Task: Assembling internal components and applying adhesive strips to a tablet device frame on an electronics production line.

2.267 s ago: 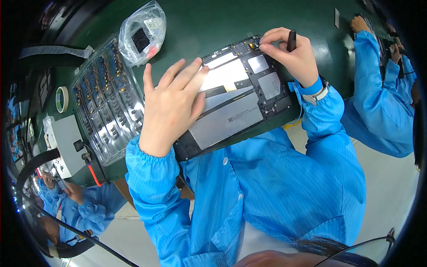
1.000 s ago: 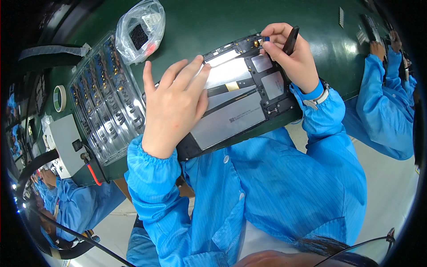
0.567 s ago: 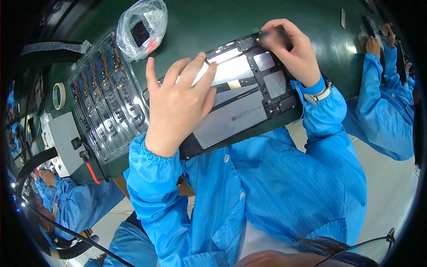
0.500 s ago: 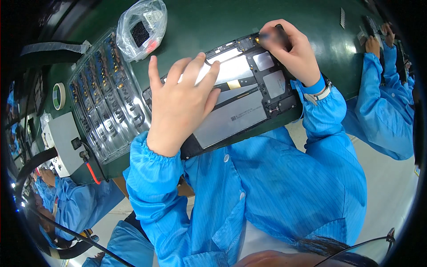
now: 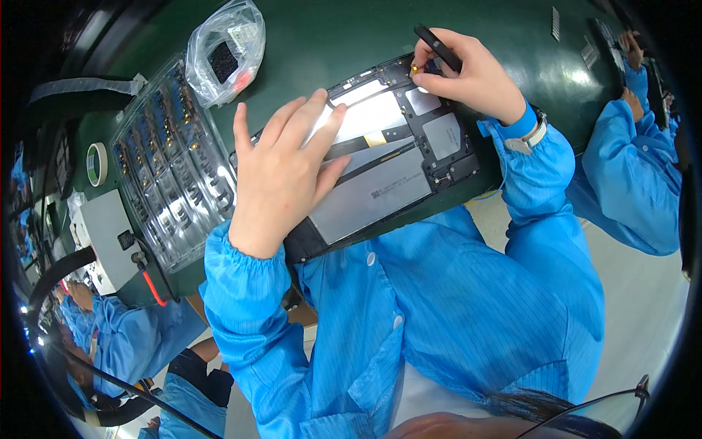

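An opened tablet-like device [image 5: 376, 201] lies tilted on the green bench, its silver battery and dark inner frame exposed. Spread over its left part is my left hand [image 5: 278, 172], fingers apart and resting on it. At the upper right corner of the device, my right hand [image 5: 482, 80] is closed around a slim black pen-shaped tool [image 5: 439, 48], which slants up to the left. A small gold-coloured part [image 5: 414, 69] shows by the right fingertips; whether they touch it I cannot tell. The fingers hide the tool's lower end.
Left of the device sits a clear plastic tray [image 5: 172, 161] of small circuit parts. Beyond it is a clear bag [image 5: 225, 55] with a black piece inside. A tape roll [image 5: 96, 164] and a grey box [image 5: 107, 238] with cables stand farther left. Co-workers in blue sit on both sides.
The black tool, blurred before, now shows clearly and slants up to the left from my right hand. My right fingers have shifted slightly left. My left hand stays spread on the device.
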`<action>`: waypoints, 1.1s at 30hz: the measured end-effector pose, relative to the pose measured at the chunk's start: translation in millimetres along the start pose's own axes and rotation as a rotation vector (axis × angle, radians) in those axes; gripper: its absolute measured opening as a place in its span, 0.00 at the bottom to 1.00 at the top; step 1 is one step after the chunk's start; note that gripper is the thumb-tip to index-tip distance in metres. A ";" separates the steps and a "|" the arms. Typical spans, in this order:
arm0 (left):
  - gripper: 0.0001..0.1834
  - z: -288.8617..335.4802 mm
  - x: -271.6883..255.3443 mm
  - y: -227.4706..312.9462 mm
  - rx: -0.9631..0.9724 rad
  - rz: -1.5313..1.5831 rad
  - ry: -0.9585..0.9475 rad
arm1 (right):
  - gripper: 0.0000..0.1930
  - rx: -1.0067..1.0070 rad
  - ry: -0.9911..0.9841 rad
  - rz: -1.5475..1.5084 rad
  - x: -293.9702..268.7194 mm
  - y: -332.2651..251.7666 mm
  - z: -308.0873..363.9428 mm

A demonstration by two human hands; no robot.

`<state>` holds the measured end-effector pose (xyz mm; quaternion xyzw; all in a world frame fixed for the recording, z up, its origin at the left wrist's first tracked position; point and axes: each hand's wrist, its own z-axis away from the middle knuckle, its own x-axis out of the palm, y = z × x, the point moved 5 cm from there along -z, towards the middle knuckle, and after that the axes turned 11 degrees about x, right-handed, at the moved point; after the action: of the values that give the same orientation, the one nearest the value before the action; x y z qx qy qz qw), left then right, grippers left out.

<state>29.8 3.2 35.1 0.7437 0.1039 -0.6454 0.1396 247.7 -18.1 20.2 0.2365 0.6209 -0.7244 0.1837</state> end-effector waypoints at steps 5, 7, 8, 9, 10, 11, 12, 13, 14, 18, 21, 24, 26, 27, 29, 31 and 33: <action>0.27 0.0 0.2 1.4 0.043 -0.023 0.059 | 0.11 -0.078 -0.038 0.146 1.8 -7.3 -9.3; 0.27 0.8 0.6 1.0 0.038 -0.024 0.057 | 0.11 -0.077 -0.095 0.135 6.1 -12.5 -14.9; 0.27 0.8 0.9 0.4 0.035 -0.023 0.057 | 0.11 -0.074 -0.151 0.125 9.1 -14.6 -16.6; 0.27 1.1 1.5 0.1 0.036 -0.023 0.057 | 0.11 -0.073 -0.150 0.126 9.6 -16.1 -16.9; 0.26 2.2 1.8 -0.1 0.033 -0.020 0.056 | 0.11 -0.077 -0.148 0.170 11.0 -18.1 -17.2; 0.26 3.2 2.0 -0.4 0.031 -0.017 0.054 | 0.11 -0.081 -0.146 0.214 12.5 -19.4 -17.5; 0.26 3.2 2.2 -0.8 0.026 -0.019 0.053 | 0.11 -0.084 -0.150 0.213 12.8 -19.4 -17.6; 0.26 3.7 2.1 -0.4 0.027 -0.013 0.059 | 0.11 -0.084 -0.140 0.228 12.5 -18.7 -17.0; 0.26 4.0 2.0 0.0 0.027 -0.007 0.066 | 0.10 -0.084 -0.130 0.242 12.5 -18.1 -16.6; 0.27 4.5 3.7 -1.3 0.000 0.013 0.030 | 0.11 -0.007 -0.180 0.292 13.7 -19.5 -14.4; 0.27 3.2 4.6 -2.1 0.000 0.021 0.046 | 0.13 0.031 -0.169 0.344 14.8 -16.3 -15.5; 0.28 3.5 4.4 -1.2 0.004 0.015 0.054 | 0.13 0.036 -0.174 0.360 15.2 -16.4 -16.0; 0.28 2.8 3.8 -0.9 -0.003 0.017 0.060 | 0.13 0.049 -0.189 0.360 13.5 -20.2 -16.2; 0.28 2.8 4.0 -0.6 -0.001 0.019 0.062 | 0.12 0.060 -0.204 0.359 13.4 -21.3 -16.0; 0.27 3.2 3.6 -1.1 0.002 0.020 0.061 | 0.12 0.047 -0.188 0.322 14.9 -18.9 -15.6; 0.27 3.6 3.6 -0.9 0.002 0.014 0.056 | 0.12 0.035 -0.172 0.283 13.7 -18.2 -15.0; 0.27 4.2 2.9 -0.2 0.001 0.007 0.050 | 0.12 0.015 -0.177 0.259 13.1 -18.9 -13.8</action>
<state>26.2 1.9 31.6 0.7600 0.1046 -0.6263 0.1387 227.9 -1.1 26.5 0.2513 0.5610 -0.7173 0.3280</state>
